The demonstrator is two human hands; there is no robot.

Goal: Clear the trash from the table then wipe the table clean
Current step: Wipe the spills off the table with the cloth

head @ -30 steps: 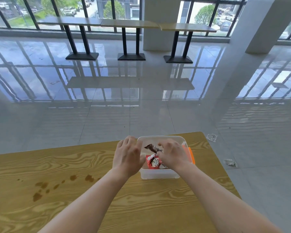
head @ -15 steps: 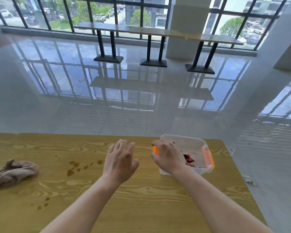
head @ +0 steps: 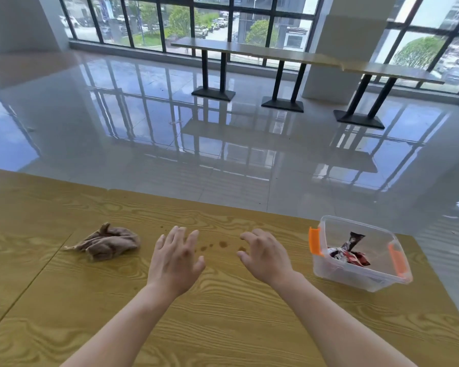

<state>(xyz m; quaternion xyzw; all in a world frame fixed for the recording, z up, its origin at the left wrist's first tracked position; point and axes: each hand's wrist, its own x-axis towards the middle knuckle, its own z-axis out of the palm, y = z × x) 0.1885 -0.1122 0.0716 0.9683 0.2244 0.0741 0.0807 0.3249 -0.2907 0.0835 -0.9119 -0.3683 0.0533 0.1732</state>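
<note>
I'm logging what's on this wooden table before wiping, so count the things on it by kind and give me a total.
Cloth: 1
Clear bin with orange latches: 1
Wrappers in the bin: a crumpled bunch, exact count cannot be told, counted as 1
Total: 3

The brown stains are not counted as things.

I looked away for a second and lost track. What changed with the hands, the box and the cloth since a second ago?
Both hands left the clear box: the left hand and right hand now hover open and empty over the brown spots, left of it. The view swung left, bringing the crumpled cloth into sight. The wrappers stayed in the box, and the spots are still unwiped.
</note>
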